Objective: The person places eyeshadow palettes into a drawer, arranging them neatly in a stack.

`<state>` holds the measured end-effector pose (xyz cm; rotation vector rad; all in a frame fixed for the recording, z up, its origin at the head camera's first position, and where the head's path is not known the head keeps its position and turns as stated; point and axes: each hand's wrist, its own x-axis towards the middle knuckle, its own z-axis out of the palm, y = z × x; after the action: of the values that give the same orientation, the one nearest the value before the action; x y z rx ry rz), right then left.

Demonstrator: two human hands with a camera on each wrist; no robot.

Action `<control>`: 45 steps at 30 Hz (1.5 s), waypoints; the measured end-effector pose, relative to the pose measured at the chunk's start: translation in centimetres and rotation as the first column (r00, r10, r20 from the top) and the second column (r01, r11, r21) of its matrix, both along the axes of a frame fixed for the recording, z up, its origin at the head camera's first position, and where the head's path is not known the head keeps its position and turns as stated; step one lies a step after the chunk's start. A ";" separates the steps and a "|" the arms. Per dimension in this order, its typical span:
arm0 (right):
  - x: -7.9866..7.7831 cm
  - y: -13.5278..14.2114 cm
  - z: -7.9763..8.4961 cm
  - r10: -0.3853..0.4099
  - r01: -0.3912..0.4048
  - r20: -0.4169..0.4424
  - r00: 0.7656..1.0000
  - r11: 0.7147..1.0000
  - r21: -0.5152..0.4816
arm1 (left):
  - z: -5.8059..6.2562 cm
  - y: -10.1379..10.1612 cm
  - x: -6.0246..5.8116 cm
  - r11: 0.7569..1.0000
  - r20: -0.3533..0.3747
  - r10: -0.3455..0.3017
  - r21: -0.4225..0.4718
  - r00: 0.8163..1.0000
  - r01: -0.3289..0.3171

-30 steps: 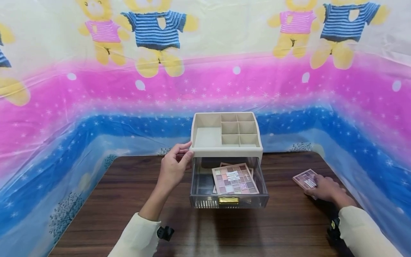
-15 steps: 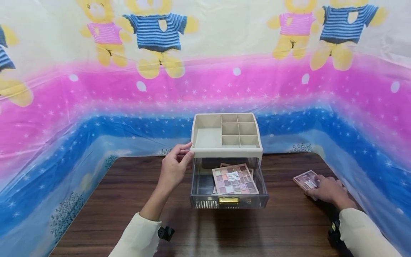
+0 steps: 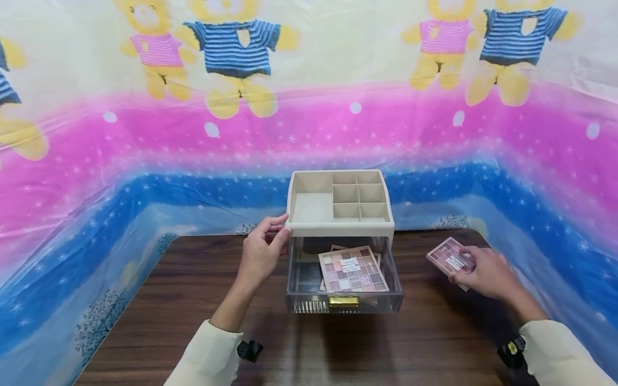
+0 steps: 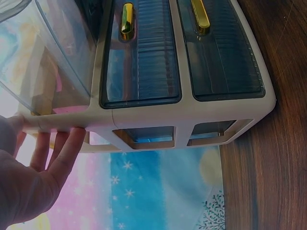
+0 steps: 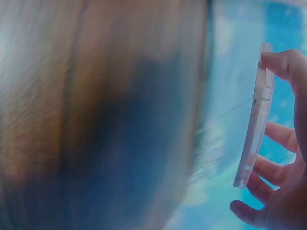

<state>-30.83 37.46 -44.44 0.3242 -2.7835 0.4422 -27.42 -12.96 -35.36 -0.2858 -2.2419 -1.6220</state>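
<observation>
A cream makeup organizer (image 3: 340,230) stands toward the back of the table, its clear top drawer (image 3: 344,305) pulled out. My left hand (image 3: 260,249) grips the organizer's left side by the front corner; in the left wrist view its fingers (image 4: 61,152) lie along the frame beside the drawer. Inside the drawer an eyeshadow palette (image 3: 354,271) rests over another, partly hidden one. At right, my right hand (image 3: 490,272) holds a palette (image 3: 448,254) by its edges above the table. The right wrist view shows that palette (image 5: 255,120) edge-on between thumb and fingers.
Two dark lower drawers (image 4: 144,62) with gold handles are closed. The organizer's top has one large compartment (image 3: 314,206) and several small ones. A patterned cloth (image 3: 289,128) surrounds the brown wooden table (image 3: 193,289) at the back and sides.
My right hand has lifted the palette from the table at right and moved it a little left and up in the head view. The left hand and the open drawer stay put.
</observation>
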 end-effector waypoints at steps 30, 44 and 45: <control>9.3 -10.4 15.0 0.377 -0.377 -0.052 0.925 0.926 0.006 | 0.0 0.1 0.1 1.000 -0.008 0.005 -0.016 1.000 -0.005; 8.7 -14.7 15.2 0.510 -0.509 -0.033 0.859 0.860 0.026 | -0.1 0.1 -0.2 1.000 -0.020 0.007 -0.007 1.000 -0.007; 8.6 -15.2 15.2 0.515 -0.514 -0.025 0.857 0.857 0.030 | -0.2 0.1 -0.2 1.000 -0.019 0.009 -0.008 1.000 -0.009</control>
<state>-22.24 22.31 -29.23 1.0877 -2.6408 0.5155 -27.58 -12.90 -35.54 -0.2920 -2.2330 -1.5991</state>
